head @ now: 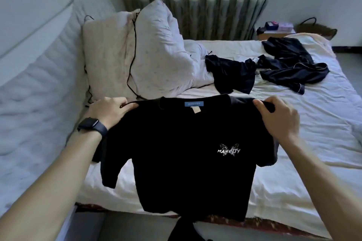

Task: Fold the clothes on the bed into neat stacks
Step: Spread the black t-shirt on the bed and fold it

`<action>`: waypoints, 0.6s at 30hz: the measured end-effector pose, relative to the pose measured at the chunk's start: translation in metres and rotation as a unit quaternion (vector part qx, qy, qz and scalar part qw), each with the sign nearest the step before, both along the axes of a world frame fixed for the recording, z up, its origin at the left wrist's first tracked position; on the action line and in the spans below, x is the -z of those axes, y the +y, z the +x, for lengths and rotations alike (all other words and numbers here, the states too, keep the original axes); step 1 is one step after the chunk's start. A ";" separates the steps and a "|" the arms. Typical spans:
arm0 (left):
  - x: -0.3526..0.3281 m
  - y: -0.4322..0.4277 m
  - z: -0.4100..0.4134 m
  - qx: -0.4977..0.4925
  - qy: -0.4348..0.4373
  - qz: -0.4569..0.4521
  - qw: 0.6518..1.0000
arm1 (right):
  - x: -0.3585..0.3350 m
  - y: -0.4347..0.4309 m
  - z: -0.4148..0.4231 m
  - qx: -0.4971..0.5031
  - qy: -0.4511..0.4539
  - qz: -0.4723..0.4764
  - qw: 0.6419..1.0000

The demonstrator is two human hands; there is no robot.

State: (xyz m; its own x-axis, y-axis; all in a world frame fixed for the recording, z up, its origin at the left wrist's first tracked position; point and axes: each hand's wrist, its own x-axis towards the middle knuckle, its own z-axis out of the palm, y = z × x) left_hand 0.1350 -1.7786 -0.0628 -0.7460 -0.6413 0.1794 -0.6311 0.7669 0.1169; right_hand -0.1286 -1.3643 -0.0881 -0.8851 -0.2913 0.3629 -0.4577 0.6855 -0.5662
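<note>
Left hand [111, 110], smartwatch [91, 124] on the wrist, fingers curled over and pinching one shoulder of the black T-shirt [186, 162]. Right hand [278, 119] likewise closed around the other shoulder, fabric bunched under the fingers. Held by both shoulders, spread wide with the front facing up, probably to pull it square and flat before folding. Lower hem reaching the near edge of the bed [293, 182], one sleeve hanging loose below the left hand.

Inside the collar, a blue neck label [194, 103] reading "MAN CITY"; a small pale tag just under it, too small to read. On the chest, below the right hand, a white butterfly print [228, 150] with "MAN CITY" across it.

Beyond the T-shirt, two crumpled dark garments, seemingly waiting their turn: one [231, 76] just past the collar, another with pale piping [290, 64] farther off and to the right. Beyond and to the left of the T-shirt, two white pillows [152, 55] propped upright, a black cable [133, 45] trailing down between them. No folded stack anywhere in view, so task judged barely begun.
</note>
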 end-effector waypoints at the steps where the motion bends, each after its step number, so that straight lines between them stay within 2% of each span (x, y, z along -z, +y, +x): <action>1: 0.017 -0.013 -0.018 0.003 -0.014 0.023 1.000 | 0.015 -0.013 -0.012 -0.003 -0.029 0.029 0.999; 5: 0.097 -0.061 -0.096 0.013 -0.004 0.167 0.986 | 0.072 -0.068 -0.061 -0.002 -0.142 0.099 0.985; 7: 0.143 -0.088 -0.132 0.011 -0.008 0.203 0.979 | 0.104 -0.099 -0.089 -0.002 -0.189 0.108 0.976; 10: 0.210 -0.127 -0.183 -0.016 -0.045 0.199 0.979 | 0.158 -0.150 -0.139 0.017 -0.232 0.129 0.964; 12: 0.250 -0.144 -0.214 -0.042 -0.039 0.192 0.980 | 0.196 -0.179 -0.172 0.027 -0.267 0.146 0.952; 15: 0.301 -0.144 -0.245 -0.057 -0.008 0.203 0.978 | 0.252 -0.210 -0.190 -0.041 -0.399 0.197 0.895; 18: 0.344 -0.108 -0.237 -0.014 -0.083 0.166 0.983 | 0.299 -0.202 -0.156 -0.071 -0.455 0.231 0.857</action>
